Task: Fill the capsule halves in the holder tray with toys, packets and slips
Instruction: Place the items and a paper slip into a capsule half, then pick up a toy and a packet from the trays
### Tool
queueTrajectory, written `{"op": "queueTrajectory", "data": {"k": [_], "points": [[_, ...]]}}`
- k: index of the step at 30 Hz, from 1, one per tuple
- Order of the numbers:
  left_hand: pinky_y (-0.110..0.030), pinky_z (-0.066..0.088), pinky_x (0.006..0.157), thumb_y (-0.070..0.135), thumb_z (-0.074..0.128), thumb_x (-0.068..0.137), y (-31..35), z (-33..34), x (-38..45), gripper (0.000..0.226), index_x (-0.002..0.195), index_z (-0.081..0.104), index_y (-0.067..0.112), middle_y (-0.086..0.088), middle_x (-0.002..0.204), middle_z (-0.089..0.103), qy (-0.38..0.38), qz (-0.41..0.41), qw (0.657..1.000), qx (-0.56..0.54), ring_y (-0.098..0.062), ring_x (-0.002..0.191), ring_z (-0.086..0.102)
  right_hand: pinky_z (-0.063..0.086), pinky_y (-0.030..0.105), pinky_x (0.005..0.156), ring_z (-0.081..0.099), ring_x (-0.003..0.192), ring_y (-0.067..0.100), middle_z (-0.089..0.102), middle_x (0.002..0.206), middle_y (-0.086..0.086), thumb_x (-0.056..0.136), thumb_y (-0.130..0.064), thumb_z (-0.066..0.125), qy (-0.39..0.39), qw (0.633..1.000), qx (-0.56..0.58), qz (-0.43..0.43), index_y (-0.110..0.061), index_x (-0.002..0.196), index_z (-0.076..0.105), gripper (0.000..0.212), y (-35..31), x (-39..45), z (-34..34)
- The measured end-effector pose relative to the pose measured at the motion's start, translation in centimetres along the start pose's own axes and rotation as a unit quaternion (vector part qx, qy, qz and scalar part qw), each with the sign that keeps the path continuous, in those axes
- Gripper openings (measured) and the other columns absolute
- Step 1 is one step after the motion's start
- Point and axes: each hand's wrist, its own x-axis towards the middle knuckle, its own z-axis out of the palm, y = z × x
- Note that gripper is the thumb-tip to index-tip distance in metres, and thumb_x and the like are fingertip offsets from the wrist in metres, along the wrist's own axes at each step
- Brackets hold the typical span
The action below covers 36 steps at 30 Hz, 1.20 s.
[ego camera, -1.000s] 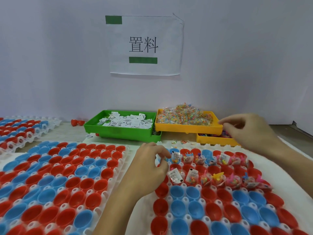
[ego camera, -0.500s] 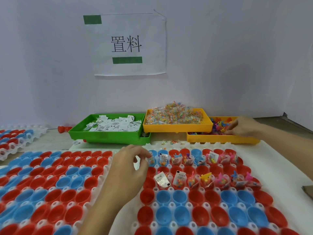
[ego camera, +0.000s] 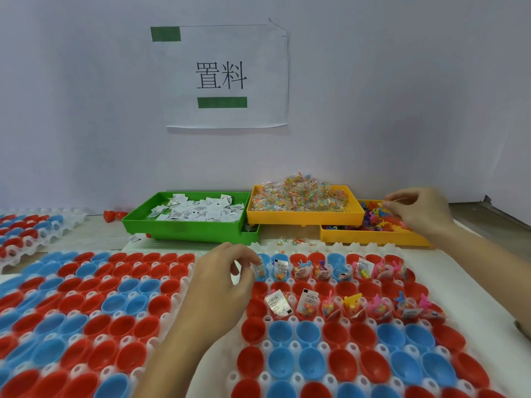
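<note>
We see the holder tray (ego camera: 382, 337) lying flat on the worktop (ego camera: 94, 234), its long rows running left to right just in front of the green bin (ego camera: 184, 231). The capsule halves (ego camera: 307, 334) sit in it mouth up, red and blue mixed. The two rows nearest the green bin already hold toys, packets and slips; the rows farther from it are open cups.

Our left hand (ego camera: 218, 285) hovers over the tray's corner nearest the green bin, fingers (ego camera: 250, 258) curled and pinching a small clear packet (ego camera: 260, 270) that stands roughly upright over a blue half. Our right hand (ego camera: 419, 211) is well to the right of the green bin, above the lower yellow bin (ego camera: 373, 238), fingertips drawn together over the coloured toys (ego camera: 376, 216); we cannot tell whether they hold one.

A second yellow bin (ego camera: 304, 218), heaped with clear packets of bright bits, sits between them, touching the green bin's right side. The green bin holds white slips (ego camera: 198, 211).

Left of the holder tray lies a second tray (ego camera: 86, 305) of red and blue halves, and a third tray (ego camera: 31, 228) lies left of the green bin. A pale wall (ego camera: 402, 96) rises behind the bins, with a paper sign (ego camera: 224, 76) above the green bin.
</note>
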Motion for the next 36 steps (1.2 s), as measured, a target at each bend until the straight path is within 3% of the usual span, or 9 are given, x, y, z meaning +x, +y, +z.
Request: {"op": "queueTrajectory", "data": {"k": [5,9,12,16,22,25,31,36], "points": [[-0.010,0.043,0.064,0.006,0.057,0.091,-0.7,-0.7,0.2,0.025,0.084,0.069,0.027,0.013,0.079,0.067,-0.020,-0.056,0.998,0.019,0.002,0.079,0.057,0.047,0.013,0.068,0.065,0.084,0.001,0.071,0.095,-0.009,0.089,-0.017,0.073,-0.133,0.985,0.040,-0.099,-0.024,0.102,0.077,0.015,-6.6,-4.5,0.4],[-0.008,0.042,0.057,0.011,0.058,0.089,-0.9,-0.8,0.2,0.019,0.087,0.068,0.027,0.012,0.076,0.064,-0.057,-0.099,0.993,0.037,0.004,0.068,0.057,0.049,0.003,0.074,0.069,0.088,-0.006,0.075,0.086,-0.017,0.088,-0.007,0.073,-0.292,0.936,0.087,-0.179,-0.032,0.102,0.074,0.029,-12.0,-8.8,0.8],[-0.011,0.043,0.051,0.016,0.064,0.088,-0.9,-0.9,0.1,0.012,0.086,0.070,0.025,0.011,0.074,0.065,-0.082,-0.123,0.989,0.020,0.001,0.059,0.059,0.054,0.011,0.080,0.071,0.081,-0.003,0.076,0.083,-0.013,0.084,-0.012,0.079,-0.346,0.911,0.059,-0.218,-0.029,0.096,0.076,0.021,-14.5,-11.3,1.9],[-0.017,0.045,0.052,0.029,0.076,0.083,-1.0,-1.4,0.3,0.007,0.080,0.073,0.022,0.002,0.073,0.071,-0.127,-0.154,0.979,-0.035,-0.001,0.053,0.056,0.057,0.016,0.075,0.069,0.074,-0.003,0.076,0.079,-0.011,0.085,-0.013,0.078,-0.398,0.878,-0.004,-0.265,-0.022,0.087,0.080,0.009,-16.1,-12.8,3.2],[-0.021,0.049,0.056,0.025,0.076,0.082,-1.3,-1.9,0.1,0.007,0.081,0.070,0.021,0.001,0.078,0.070,-0.192,-0.184,0.962,-0.059,0.000,0.050,0.054,0.057,0.018,0.069,0.069,0.069,-0.002,0.075,0.076,-0.008,0.085,-0.014,0.078,-0.425,0.862,-0.037,-0.274,-0.019,0.086,0.079,0.006,-17.3,-13.3,4.3],[-0.018,0.049,0.056,0.024,0.075,0.082,-1.3,-2.1,0.1,0.007,0.080,0.069,0.023,0.004,0.078,0.069,-0.198,-0.182,0.961,-0.063,0.000,0.051,0.054,0.060,0.026,0.071,0.070,0.067,0.002,0.075,0.075,-0.004,0.085,-0.012,0.078,-0.433,0.854,-0.061,-0.280,-0.015,0.085,0.078,0.003,-17.9,-13.4,4.7],[-0.027,0.054,0.065,0.024,0.076,0.084,-1.5,-2.3,0.1,0.007,0.084,0.071,0.019,0.000,0.082,0.071,-0.214,-0.190,0.955,-0.075,-0.006,0.059,0.057,0.060,0.026,0.068,0.069,0.067,0.002,0.075,0.076,-0.005,0.086,-0.014,0.077,-0.447,0.834,-0.128,-0.295,-0.016,0.087,0.078,0.002,-18.4,-13.6,5.3],[-0.024,0.054,0.062,0.024,0.075,0.086,-1.9,-2.2,0.1,0.006,0.085,0.071,0.020,0.003,0.080,0.070,-0.214,-0.185,0.956,-0.075,-0.001,0.053,0.055,0.060,0.029,0.068,0.069,0.070,0.002,0.075,0.076,-0.007,0.086,-0.018,0.077,-0.442,0.829,-0.155,-0.306,-0.019,0.085,0.078,0.001,-18.2,-13.7,5.7]]}}
